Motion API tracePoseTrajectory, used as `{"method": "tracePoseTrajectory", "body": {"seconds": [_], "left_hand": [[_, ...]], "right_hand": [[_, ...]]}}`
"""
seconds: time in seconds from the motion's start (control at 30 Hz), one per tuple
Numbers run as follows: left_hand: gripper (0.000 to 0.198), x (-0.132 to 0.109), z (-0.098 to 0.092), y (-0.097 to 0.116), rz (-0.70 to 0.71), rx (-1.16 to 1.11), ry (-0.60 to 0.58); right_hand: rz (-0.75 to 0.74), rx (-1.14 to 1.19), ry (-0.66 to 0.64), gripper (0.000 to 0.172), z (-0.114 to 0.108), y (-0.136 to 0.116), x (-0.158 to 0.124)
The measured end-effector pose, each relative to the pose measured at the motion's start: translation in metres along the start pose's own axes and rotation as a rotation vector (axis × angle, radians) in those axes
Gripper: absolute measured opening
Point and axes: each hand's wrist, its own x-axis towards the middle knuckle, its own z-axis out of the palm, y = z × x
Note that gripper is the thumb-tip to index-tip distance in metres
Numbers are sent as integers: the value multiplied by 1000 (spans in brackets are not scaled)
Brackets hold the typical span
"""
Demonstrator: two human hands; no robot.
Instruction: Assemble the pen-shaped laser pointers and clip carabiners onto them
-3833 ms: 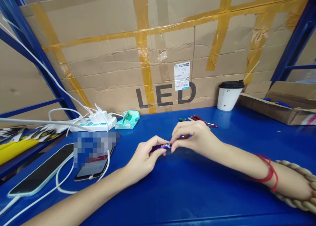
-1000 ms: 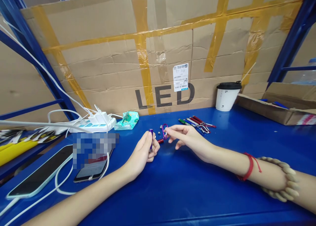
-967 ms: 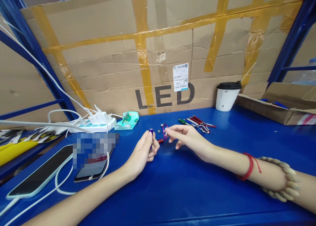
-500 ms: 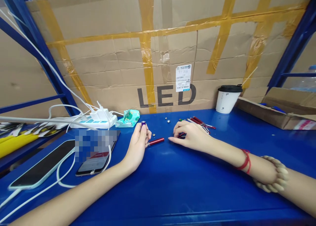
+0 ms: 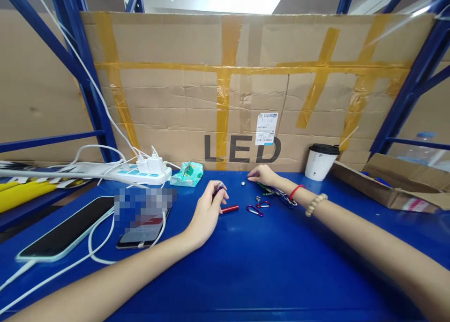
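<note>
Left hand (image 5: 206, 213) grips small purple metal tube (image 5: 219, 189); open right hand (image 5: 263, 175) rests by silver button cell (image 5: 242, 183) at 8 o'clock; rim pinch advisable.

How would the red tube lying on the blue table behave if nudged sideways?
The red tube looks round and lies flat, so it would probably roll on the smooth blue table. Small beside the left hand, it is likely light and stiff.

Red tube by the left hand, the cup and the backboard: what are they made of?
Red tube: probably anodised metal, going by its glossy red sheen; coated plastic is possible. The left hand holds a similar purple tube. Cup: paper, matt white, with a black lid that looks plastic. Backboard: corrugated cardboard, matt brown, creased, crossed by yellowish tape.
</note>
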Motion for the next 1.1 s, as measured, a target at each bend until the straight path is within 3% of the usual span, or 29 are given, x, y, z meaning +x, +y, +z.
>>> {"method": "tracePoseTrajectory", "body": {"seconds": [0.2, 0.3, 0.4, 0.53, 0.7, 0.8, 0.93, 1.1], "left_hand": [[13, -4, 0, 6, 36, 40, -42], [13, -4, 0, 6, 39, 62, -44], [15, -4, 0, 5, 25, 58, -47], [15, -4, 1, 5, 11, 55, -61], [16, -5, 1, 6, 2, 51, -68], [18, -4, 1, 6, -5, 39, -73], [18, -4, 1, 7, -2, 39, -75], [14, -5, 2, 12, 27, 23, -90]], "right_hand": [[78, -30, -58, 20, -1, 3, 4], [122, -34, -26, 25, -13, 9, 2], [144, -26, -83, 20, -29, 18, 0], [206, -38, -216, 19, -43, 39, -2], [333, -66, -274, 24, -40, 78, -12], [335, -11, -242, 26, -33, 97, -26], [212, 88, -143, 26, -25, 108, -49], [81, 206, 64, 26, -27, 86, -53]]}}
